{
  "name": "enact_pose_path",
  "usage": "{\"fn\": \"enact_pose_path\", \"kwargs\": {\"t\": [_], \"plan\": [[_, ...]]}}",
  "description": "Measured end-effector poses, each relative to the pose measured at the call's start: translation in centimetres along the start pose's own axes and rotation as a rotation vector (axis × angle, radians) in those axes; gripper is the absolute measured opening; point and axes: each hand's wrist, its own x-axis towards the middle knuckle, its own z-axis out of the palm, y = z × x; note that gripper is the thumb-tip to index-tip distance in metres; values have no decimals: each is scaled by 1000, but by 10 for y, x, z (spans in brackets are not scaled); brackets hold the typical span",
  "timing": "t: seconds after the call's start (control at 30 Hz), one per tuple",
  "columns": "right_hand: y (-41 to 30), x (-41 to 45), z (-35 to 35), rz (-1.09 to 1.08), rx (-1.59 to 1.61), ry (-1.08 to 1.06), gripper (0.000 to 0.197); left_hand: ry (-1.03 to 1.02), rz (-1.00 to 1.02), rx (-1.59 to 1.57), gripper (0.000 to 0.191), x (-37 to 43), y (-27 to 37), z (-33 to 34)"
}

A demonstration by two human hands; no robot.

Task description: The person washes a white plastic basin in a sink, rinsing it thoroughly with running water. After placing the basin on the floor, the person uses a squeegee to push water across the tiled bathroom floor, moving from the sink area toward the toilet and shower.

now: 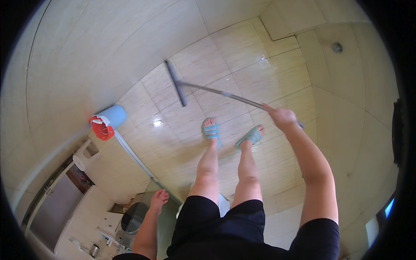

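Note:
My right hand is closed around the upper handle of a floor squeegee. Its pole slopes away to the upper left, and the dark blade lies on the tiled floor, one end close to the wall. Beyond my feet, the floor carries shiny reflections. At the lower left my left hand hangs with its fingers slightly curled, holding nothing, near the edge of a glass panel. Both my feet, in light-blue sandals, stand on the tiles between the two hands.
A blue bin with a red bag stands against the left wall. From it a pale floor strip runs towards the glass panel. A toilet-roll holder, a doorway and a round dark basin lie at lower left.

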Motion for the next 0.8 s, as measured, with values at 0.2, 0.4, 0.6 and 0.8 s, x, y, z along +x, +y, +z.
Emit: {"fn": "enact_pose_path", "kwargs": {"t": [0.2, 0.4, 0.6, 0.8], "plan": [[151, -162, 115, 395, 8, -71, 57, -87, 71, 70, 28, -23, -8, 70], [161, -412, 318, 699, 250, -296, 60, -87, 126, 134, 29, -44, 17, 127], [140, -515, 380, 912, 482, -523, 50, -22, 125, 223, 29, -56, 34, 147], [91, -468, 301, 738, 571, -60, 53, -13, 145, 258, 29, -72, 38, 165]]}}
